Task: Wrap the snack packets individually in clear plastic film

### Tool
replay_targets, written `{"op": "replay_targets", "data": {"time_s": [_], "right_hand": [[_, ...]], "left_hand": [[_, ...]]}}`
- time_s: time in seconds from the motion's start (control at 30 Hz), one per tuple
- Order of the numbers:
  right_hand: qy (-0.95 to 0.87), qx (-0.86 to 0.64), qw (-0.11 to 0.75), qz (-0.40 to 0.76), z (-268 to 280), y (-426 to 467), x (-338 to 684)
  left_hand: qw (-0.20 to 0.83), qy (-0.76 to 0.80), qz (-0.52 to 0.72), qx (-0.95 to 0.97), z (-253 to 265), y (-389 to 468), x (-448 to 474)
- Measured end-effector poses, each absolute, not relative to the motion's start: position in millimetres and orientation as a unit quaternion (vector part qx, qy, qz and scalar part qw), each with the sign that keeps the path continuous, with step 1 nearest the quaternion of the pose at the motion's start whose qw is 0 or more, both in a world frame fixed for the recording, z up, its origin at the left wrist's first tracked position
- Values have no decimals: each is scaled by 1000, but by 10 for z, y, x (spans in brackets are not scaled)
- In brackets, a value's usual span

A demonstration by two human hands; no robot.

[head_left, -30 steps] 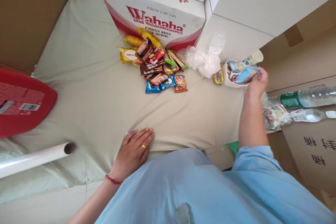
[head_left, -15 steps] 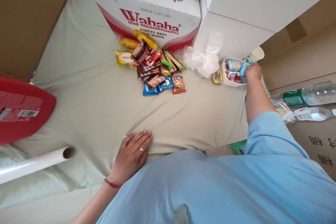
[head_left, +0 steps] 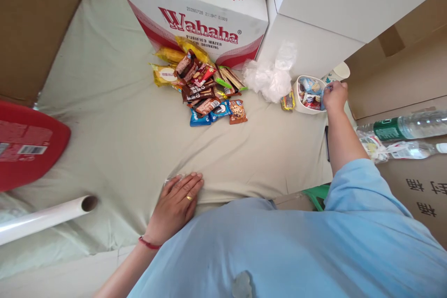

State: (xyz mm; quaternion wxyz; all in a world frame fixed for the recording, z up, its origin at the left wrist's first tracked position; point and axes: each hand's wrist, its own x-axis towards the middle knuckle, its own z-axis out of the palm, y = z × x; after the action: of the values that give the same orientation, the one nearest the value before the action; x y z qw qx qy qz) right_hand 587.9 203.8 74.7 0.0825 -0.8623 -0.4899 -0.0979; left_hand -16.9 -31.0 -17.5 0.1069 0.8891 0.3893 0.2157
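Blue packet (head_left: 323,99): sits at R rim of white tub (head_left: 308,110); shows only as narrow strip running approx. near-to-far; mostly hidden by fingers, so can't tell full long axis or which end leads.
R hand (head_left: 335,98): closes on blue packet w/ fingertips bunched at tub rim.
L hand (head_left: 179,198): lies flat on cloth (head_left: 265,149), palm down, fingers straight, pointing away + to R.
Tub: opens upward; holds other wrapped snacks (head_left: 311,85).
Yellow packet (head_left: 288,101): lies just L of tub, long axis approx. near-to-far.
Paper cup (head_left: 335,73): sits just behind tub, mouth end toward R.
Snack pile (head_left: 200,91): lies well L of tub, at foot of Wahaha box (head_left: 209,23), axes mixed.
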Motion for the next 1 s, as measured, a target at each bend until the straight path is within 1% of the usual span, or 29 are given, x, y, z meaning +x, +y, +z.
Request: {"op": "replay_targets", "data": {"time_s": [0.2,0.3,0.37,0.5,0.53,0.6,0.7,0.83,1.0], "right_hand": [[-497,-864,21,-82,700,2203,5597],[-509,-859,8,-62,770,2204,5516],[-507,-860,11,-55,851,2137,5454],[-540,-831,59,-116,938,1937,5157],[-563,-816,57,-116,914,1900,5044],[-605,-791,29,-81,796,1865,4807],[-637,-770,1,-35,506,1880,4514],[-626,-778,11,-47,209,1853,4330],[-612,-788,32,-53,165,1538,4338]], "left_hand": [[107,389,219,888,-179,-318,-165],[107,393,222,886,-181,-325,-159],[111,395,225,884,-184,-328,-157],[118,398,229,880,-198,-327,-160],[118,398,230,880,-201,-325,-163],[118,397,228,881,-203,-321,-166],[113,392,226,885,-191,-315,-164],[105,387,227,888,-164,-312,-150],[94,384,239,887,-154,-302,-143]]}}
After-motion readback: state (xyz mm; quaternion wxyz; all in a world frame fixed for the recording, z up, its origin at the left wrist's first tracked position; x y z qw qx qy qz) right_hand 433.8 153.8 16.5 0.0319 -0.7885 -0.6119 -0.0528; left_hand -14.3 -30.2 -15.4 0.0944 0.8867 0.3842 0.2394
